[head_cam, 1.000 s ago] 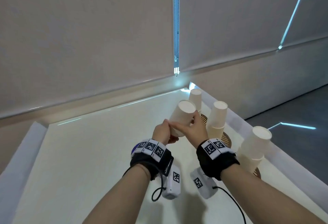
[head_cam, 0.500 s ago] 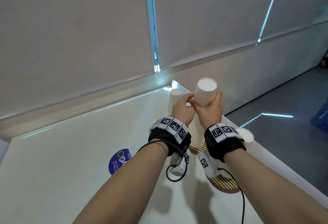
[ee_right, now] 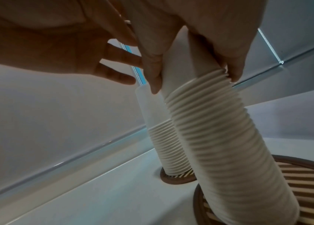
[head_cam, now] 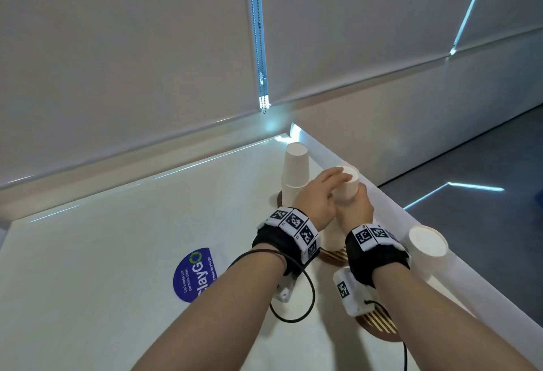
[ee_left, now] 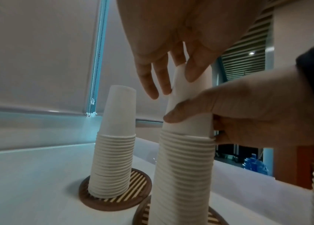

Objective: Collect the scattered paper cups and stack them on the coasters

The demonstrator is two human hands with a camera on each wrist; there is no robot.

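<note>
Three stacks of upturned white paper cups stand on striped round coasters along the table's right edge: a far stack [head_cam: 295,171] [ee_left: 113,144], a middle stack [ee_left: 183,175] [ee_right: 220,144] and a near stack [head_cam: 427,243]. A top cup [head_cam: 349,184] [ee_left: 191,106] sits on the middle stack. My right hand [head_cam: 357,204] [ee_left: 248,115] grips this cup just above its rim. My left hand [head_cam: 329,185] [ee_left: 171,60] lies on the cup's upper part with straight fingers. The middle coaster [head_cam: 332,254] [ee_right: 306,190] shows under the stack.
The table's raised white edge [head_cam: 458,270] runs close on the right, with dark floor beyond it. A blue round sticker [head_cam: 195,273] lies on the tabletop left of my arms. Blinds and a bead chain [head_cam: 258,32] stand behind the table.
Both hands carried the cup to the right and down, from in the air onto the middle stack. My left fingers have straightened over its top.
</note>
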